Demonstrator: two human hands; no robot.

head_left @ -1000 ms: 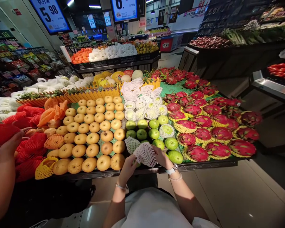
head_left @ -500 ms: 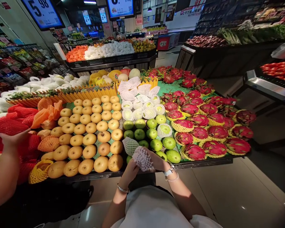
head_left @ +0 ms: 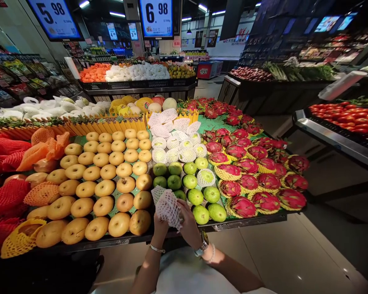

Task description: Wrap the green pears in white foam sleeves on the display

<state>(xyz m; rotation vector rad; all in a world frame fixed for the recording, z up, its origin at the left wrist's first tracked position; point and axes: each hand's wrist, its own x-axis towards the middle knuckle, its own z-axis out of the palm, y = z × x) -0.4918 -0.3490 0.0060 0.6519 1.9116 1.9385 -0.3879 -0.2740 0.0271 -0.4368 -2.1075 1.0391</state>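
Note:
A white foam net sleeve (head_left: pixel 168 209) is held up in front of me, above the near edge of the fruit stand. My left hand (head_left: pixel 160 228) is closed round its lower left side. My right hand (head_left: pixel 188 225) grips the same sleeve from the right, fingers bent against it. Whether a fruit sits inside cannot be made out. Just behind it, a second pale foam net (head_left: pixel 157 193) lies by the green fruits (head_left: pixel 195 197). Several more fruits in white foam nets (head_left: pixel 187 154) lie farther back, with loose empty-looking nets (head_left: pixel 161 130) beyond them.
Rows of brown pears (head_left: pixel 104 188) fill the stand's left part, beside red foam nets (head_left: pixel 6 196). Dragon fruits (head_left: pixel 243 206) in yellow nets lie to the right. A low orange fence (head_left: pixel 110 125) crosses behind. Tomatoes (head_left: pixel 346 116) are on a separate stand at right.
Another person's arm, at the red nets on the left, has gone from view. My right hand has come higher along the foam net sleeve. The view has tilted up and turned right.

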